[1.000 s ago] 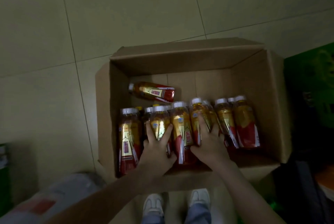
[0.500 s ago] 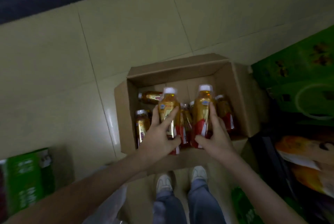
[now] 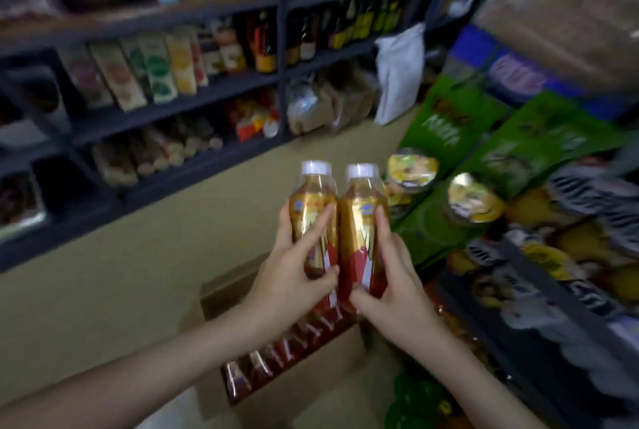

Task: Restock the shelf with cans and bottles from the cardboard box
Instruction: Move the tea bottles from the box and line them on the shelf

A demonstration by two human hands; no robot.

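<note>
My left hand [image 3: 294,276] grips one amber bottle [image 3: 313,204] with a white cap and a gold and red label. Beside it, my right hand [image 3: 390,276] grips a second bottle [image 3: 361,210] of the same kind. Both bottles stand upright, side by side and touching, held in the air above the cardboard box [image 3: 311,390]. Several more bottles [image 3: 287,345] of that kind remain in the box, below my forearms. A dark shelf [image 3: 214,93] full of goods runs across the back left.
On the right, another rack [image 3: 539,262] holds green cartons [image 3: 511,148], foil-lidded cups [image 3: 473,198] and wrapped packets. A white bag [image 3: 397,72] hangs at the shelf corner. Beige tiled floor [image 3: 138,273] lies between the shelves, left of the box.
Both hands have lifted the two bottles out of the box and up to chest height. The view has swung up from the floor to the shelves.
</note>
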